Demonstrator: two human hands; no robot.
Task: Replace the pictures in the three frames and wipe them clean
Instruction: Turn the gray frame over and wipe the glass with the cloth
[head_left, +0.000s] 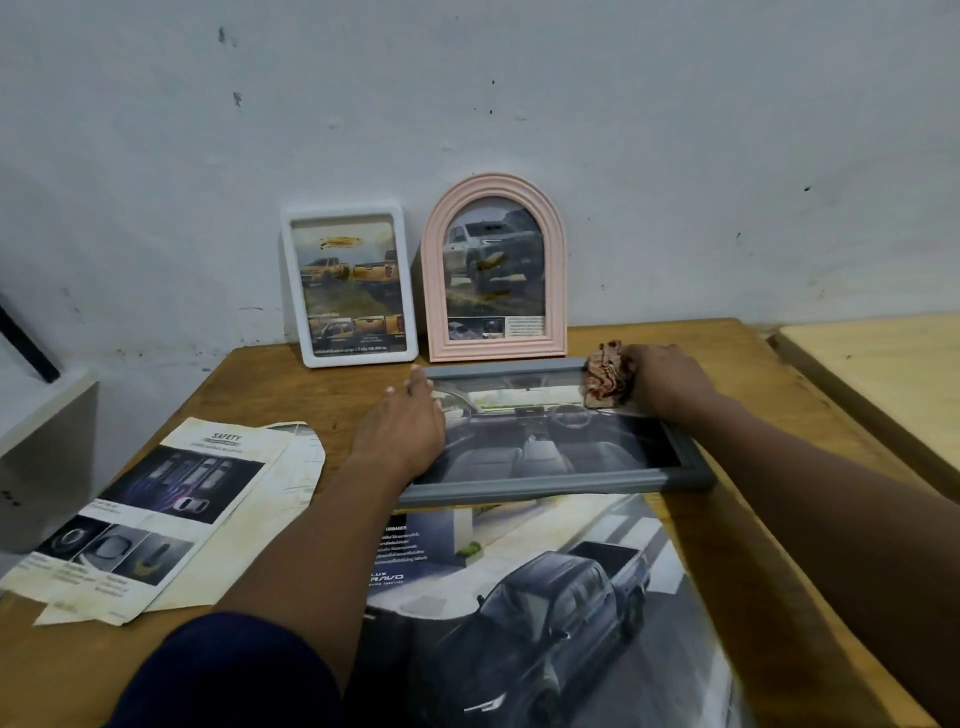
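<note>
Cloth (608, 379) is clenched in the grip of the right hand (667, 384) on the far corner of the frame (545, 488). Left of that grip, the left hand (400, 431) lies released and flat on the frame edge. The counter (753, 358) rim runs to the right.

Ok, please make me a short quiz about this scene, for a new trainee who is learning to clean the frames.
1. True or false: the pink arched frame lies flat on the table.
2. Which hand holds the cloth? A) the left hand B) the right hand
3. Fill in: the cloth is on the far right corner of the ____ frame.

Key: 1. False, it stands upright. 2. B. 3. Grey: the grey frame lies flat.
</note>
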